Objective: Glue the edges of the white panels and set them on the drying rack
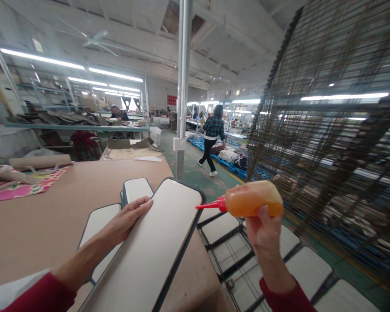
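Note:
My left hand point(133, 219) grips the left edge of a long white panel point(156, 234) with dark edging and rounded corners, tilted up over the table. In my right hand point(264, 236) is a squeeze bottle point(255, 199) of amber liquid, held on its side. Its thin red nozzle point(209, 204) points left, and the tip meets the panel's right edge near the top corner. Similar white panels, one a smaller panel point(138, 190) and one a panel point(99, 219) partly under my left forearm, lie on the table behind.
The brown table point(52, 225) carries a colourful cloth point(35, 186) at left. On the right, more panels rest on a wire rack point(234, 251), and a tall mesh rack point(328, 108) leans above. Beyond a metal post point(182, 86), a person point(213, 134) walks in the aisle.

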Action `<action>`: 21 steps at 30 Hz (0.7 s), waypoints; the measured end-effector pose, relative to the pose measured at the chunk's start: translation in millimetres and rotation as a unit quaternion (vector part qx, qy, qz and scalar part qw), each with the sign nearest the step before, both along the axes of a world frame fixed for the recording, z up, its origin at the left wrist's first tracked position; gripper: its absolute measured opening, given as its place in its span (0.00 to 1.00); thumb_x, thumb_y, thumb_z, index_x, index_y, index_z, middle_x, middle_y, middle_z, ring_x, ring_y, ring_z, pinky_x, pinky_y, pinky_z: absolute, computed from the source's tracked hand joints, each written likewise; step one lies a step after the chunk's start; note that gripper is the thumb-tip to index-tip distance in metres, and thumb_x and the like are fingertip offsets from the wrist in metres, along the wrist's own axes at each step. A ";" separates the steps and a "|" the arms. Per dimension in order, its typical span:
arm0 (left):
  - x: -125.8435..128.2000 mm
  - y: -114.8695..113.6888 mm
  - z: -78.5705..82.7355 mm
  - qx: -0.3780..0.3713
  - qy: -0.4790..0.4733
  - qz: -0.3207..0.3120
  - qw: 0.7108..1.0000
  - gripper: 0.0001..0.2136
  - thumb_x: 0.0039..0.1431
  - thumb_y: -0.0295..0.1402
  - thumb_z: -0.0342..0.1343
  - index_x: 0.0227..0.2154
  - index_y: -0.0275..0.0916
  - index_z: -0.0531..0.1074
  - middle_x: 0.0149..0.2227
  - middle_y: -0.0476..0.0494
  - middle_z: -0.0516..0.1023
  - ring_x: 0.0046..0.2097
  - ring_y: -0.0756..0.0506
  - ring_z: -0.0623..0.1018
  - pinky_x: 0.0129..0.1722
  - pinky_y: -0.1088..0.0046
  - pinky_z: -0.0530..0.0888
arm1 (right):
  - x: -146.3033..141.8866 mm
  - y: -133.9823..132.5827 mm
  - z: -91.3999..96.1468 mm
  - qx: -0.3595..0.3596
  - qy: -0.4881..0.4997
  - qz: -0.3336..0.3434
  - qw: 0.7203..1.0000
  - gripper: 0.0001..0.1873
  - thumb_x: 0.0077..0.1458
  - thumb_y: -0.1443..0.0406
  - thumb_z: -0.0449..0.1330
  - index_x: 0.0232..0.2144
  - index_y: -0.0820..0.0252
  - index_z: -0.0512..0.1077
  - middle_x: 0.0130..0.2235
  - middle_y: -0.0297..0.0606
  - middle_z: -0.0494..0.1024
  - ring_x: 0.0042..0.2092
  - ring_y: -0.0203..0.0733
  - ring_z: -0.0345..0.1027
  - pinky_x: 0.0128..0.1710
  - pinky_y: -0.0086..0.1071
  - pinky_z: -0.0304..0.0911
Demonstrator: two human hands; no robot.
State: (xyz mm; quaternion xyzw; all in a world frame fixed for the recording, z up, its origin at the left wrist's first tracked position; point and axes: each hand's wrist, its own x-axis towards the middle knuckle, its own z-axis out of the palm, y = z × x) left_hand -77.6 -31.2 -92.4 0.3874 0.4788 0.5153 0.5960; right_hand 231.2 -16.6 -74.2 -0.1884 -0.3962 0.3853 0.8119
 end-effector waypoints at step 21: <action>-16.8 30.2 -16.9 0.009 -0.062 0.150 0.987 0.06 0.52 0.31 0.63 0.30 0.35 0.73 0.24 0.46 0.79 0.22 0.49 0.76 0.22 0.76 0.72 | -9.9 -14.6 -29.0 -0.152 0.117 0.064 0.979 0.18 0.45 0.54 0.68 0.38 0.54 0.77 0.38 0.35 0.83 0.40 0.43 0.76 0.49 0.41 0.69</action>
